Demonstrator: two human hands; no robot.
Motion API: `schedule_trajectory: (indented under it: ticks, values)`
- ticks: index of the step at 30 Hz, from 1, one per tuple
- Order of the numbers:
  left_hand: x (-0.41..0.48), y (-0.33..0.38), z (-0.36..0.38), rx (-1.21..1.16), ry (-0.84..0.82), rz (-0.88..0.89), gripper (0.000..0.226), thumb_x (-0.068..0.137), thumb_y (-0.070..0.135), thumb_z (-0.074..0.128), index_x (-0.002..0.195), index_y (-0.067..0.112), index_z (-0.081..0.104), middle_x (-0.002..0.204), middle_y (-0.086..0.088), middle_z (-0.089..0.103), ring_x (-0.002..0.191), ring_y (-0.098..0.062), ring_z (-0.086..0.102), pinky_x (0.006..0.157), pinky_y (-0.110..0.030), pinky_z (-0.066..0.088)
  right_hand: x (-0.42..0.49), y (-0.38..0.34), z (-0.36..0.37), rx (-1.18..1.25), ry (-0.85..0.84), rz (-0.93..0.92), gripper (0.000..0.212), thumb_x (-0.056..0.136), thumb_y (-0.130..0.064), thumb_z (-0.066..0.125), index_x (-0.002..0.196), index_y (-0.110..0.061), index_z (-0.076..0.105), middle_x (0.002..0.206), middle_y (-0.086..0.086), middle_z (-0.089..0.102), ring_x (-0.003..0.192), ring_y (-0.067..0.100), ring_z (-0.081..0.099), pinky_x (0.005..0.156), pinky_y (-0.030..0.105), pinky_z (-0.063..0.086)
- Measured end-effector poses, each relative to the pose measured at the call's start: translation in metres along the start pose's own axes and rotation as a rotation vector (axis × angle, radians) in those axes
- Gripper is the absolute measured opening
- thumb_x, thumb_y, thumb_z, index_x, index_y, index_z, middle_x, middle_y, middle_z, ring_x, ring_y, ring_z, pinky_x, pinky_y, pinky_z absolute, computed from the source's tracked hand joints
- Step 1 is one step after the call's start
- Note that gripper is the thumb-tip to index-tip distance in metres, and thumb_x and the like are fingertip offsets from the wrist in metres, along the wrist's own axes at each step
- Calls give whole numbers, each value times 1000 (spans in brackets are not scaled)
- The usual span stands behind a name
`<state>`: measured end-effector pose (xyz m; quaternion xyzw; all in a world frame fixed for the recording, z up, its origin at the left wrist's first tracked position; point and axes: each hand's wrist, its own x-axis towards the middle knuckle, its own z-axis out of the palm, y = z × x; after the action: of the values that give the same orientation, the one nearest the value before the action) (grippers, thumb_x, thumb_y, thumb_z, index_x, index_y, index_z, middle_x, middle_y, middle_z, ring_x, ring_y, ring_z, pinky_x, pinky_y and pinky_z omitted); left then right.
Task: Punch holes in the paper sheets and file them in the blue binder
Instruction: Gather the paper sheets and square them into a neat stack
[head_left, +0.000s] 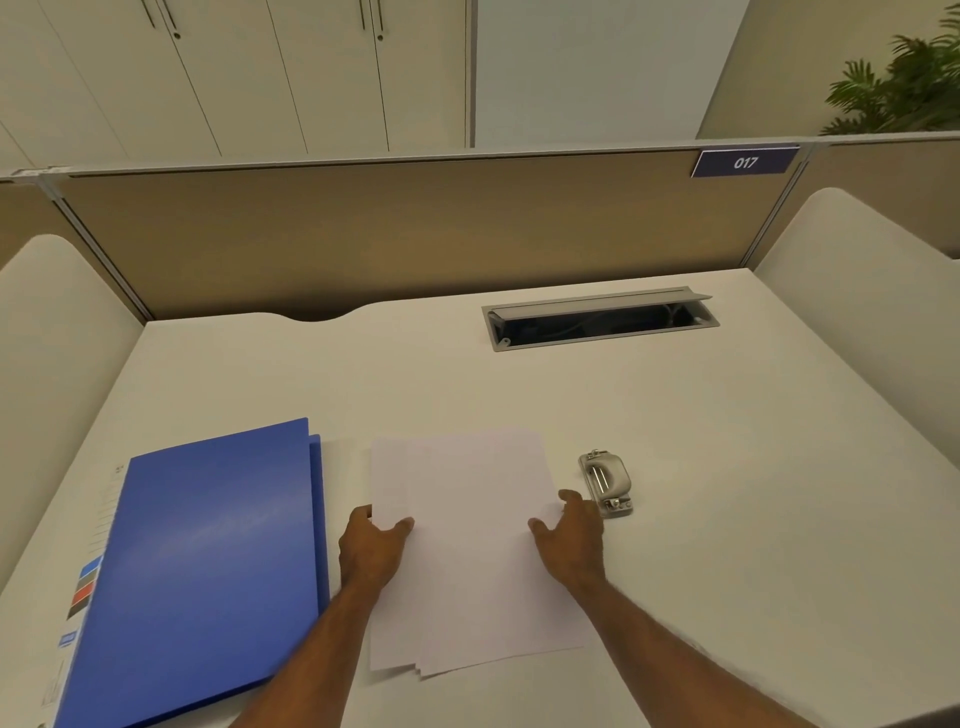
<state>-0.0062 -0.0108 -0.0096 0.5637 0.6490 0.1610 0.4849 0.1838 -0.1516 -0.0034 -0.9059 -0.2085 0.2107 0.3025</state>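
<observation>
While forearms angle inward, left hand (375, 548) and right hand (570, 540) pinch paper sheets (470, 551) at opposite edges.

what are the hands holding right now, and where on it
The paper sheets: the left hand grips the stack's left edge and the right hand its right edge, thumbs on top. The sheets lie on the desk.
</observation>
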Motion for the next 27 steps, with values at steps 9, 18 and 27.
schedule_trajectory:
  ticks: [9,18,27]
  values:
    - [-2,-1,3,-25,0,-13,62,86,24,69,137,7,39,137,-17,51,122,-38,52,102,-47,45,1,-11,5,251,-85,38,41,82,-18,70,120,-9,55,109,10,67,95,21,61,82,22,41]
    - [-9,-3,-3,-132,-42,132,44,93,6,55,134,9,41,134,-15,54,119,-33,54,99,-44,45,7,-7,-1,371,-203,67,37,81,-18,71,115,-11,59,92,-1,64,85,14,60,67,19,43]
    - [-21,30,-16,-252,-131,444,31,94,16,56,113,37,44,110,14,60,100,-13,63,78,-22,53,19,-36,-28,688,-295,-160,22,87,-20,68,108,-28,62,109,-5,71,105,19,67,82,25,55]
